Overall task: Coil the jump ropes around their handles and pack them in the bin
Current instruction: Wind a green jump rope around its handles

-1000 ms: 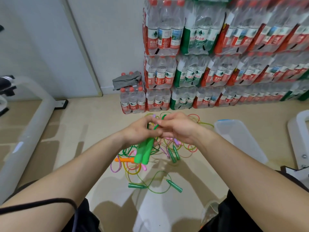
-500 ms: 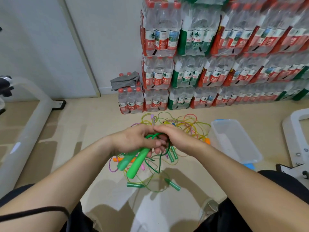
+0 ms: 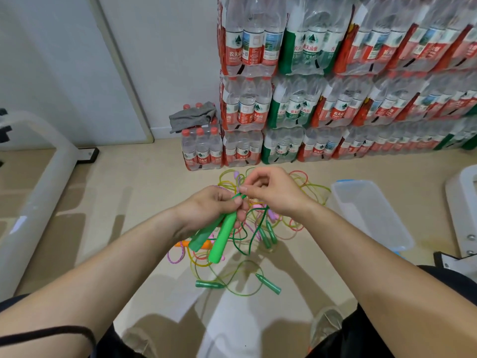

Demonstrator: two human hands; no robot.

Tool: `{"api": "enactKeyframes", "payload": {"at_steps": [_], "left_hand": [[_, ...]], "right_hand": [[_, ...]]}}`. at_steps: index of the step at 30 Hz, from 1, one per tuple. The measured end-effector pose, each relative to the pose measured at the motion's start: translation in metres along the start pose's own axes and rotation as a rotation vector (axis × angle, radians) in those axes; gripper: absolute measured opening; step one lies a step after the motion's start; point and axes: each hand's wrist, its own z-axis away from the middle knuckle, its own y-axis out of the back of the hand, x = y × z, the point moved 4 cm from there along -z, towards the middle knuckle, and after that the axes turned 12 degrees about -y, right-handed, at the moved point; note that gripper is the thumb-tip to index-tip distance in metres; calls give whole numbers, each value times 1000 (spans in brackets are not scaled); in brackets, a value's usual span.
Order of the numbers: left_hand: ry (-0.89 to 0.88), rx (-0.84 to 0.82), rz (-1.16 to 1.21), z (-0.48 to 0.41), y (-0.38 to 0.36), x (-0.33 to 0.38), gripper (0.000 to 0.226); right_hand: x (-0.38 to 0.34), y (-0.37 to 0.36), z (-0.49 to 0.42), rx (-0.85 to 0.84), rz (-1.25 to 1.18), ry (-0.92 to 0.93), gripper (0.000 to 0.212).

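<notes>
My left hand (image 3: 210, 209) grips two bright green jump rope handles (image 3: 222, 237) side by side, pointing down and left. My right hand (image 3: 273, 191) pinches the dark green rope (image 3: 254, 228) at the handles' tops; a loop of it hangs below. Under my hands lies a tangled pile of coloured jump ropes (image 3: 296, 200) on the floor. Another green rope with two dark green handles (image 3: 267, 283) lies nearer to me. The clear plastic bin (image 3: 371, 215) stands on the floor to the right, with nothing visible inside.
Shrink-wrapped packs of water bottles (image 3: 322, 104) are stacked against the wall behind the pile. A grey cloth (image 3: 192, 117) lies on a low pack. A white machine frame (image 3: 44, 182) runs along the left, another white base (image 3: 462, 202) at the far right.
My right hand has lifted up and away from the left, pulling the green rope taut above the handles. The handles have tilted more upright.
</notes>
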Motion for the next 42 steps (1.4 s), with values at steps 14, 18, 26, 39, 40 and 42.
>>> {"api": "enactKeyframes", "payload": {"at_steps": [14, 18, 26, 39, 40, 42], "left_hand": [[59, -15, 335, 4, -8, -3, 33], [42, -25, 218, 8, -13, -4, 30], [-150, 160, 308, 2, 3, 12, 31], [-119, 473, 379, -7, 19, -8, 34], [-121, 475, 369, -6, 18, -8, 33], [-137, 501, 350, -6, 20, -8, 32]], "right_hand": [[-2, 16, 3, -44, -18, -23, 32], [2, 12, 3, -93, -47, -13, 27], [11, 14, 7, -122, -275, -110, 37], [21, -45, 12, -87, 111, -100, 49], [21, -47, 13, -88, 128, -117, 53], [18, -50, 15, -75, 133, -151, 59]]}}
